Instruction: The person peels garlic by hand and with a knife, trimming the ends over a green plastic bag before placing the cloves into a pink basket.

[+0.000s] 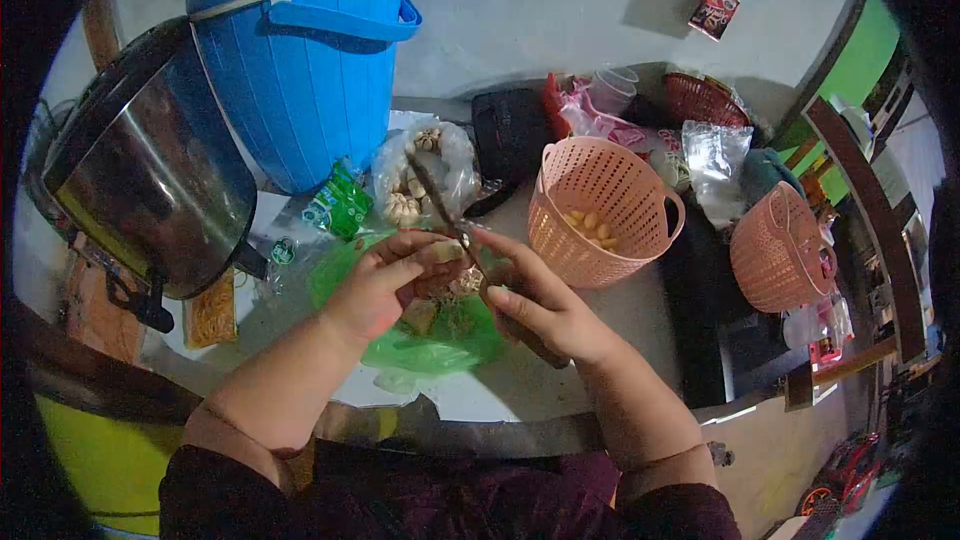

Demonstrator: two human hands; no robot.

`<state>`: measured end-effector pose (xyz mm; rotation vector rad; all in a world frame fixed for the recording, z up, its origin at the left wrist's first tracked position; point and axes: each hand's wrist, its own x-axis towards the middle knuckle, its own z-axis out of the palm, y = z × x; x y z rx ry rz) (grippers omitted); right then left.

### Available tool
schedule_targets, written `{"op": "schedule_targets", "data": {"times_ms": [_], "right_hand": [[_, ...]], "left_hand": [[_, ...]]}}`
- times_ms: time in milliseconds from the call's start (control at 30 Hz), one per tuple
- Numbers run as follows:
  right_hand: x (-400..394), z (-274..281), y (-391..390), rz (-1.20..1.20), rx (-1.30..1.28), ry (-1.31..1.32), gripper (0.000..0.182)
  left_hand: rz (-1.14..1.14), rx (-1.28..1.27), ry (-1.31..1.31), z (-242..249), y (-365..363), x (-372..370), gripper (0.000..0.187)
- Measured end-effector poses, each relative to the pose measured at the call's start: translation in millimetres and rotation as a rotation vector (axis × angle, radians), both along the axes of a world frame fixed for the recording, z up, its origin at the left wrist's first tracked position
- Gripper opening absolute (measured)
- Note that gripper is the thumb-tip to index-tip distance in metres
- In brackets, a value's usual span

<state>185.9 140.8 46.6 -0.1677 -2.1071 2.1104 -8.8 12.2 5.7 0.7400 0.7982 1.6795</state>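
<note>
- Knife: located in your right hand, above the green plastic bag, blade pointing up and away to the left.
- Handling: you likely find it light and stiff, with a hazardous edge; grip it by the handle.
- Right fingers: closed around the handle, index finger extended towards the blade.
- Left hand: thumb and fingers bent nearly together beside the blade; you cannot confirm from this view what they pinch.

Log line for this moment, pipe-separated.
right hand: holds knife | left hand: by knife, hold unclear | pale cloves: in pink basket
</note>
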Motion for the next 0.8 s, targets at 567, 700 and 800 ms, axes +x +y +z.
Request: {"op": "schedule_targets", "data": {"times_ms": [567, 700, 800], "right_hand": [[-6.1, -4.1, 5.2, -0.157, -0.111, 0.072, 0.057], [-6.7, -6.0, 3.7, -0.181, -0.127, 0.101, 0.053], [-3.3, -10.7, 7.0, -0.179, -0.118, -0.023, 0.048]], "left_hand": [[-0.046, 0.062, -0.078, -10.6, 5.0, -5.0, 0.031], [-0.041, 0.069, -0.119, -7.7, 4.6, -3.2, 0.031], [-0.019, 0.057, -0.131, -5.7, 4.8, -2.1, 0.032]]}}
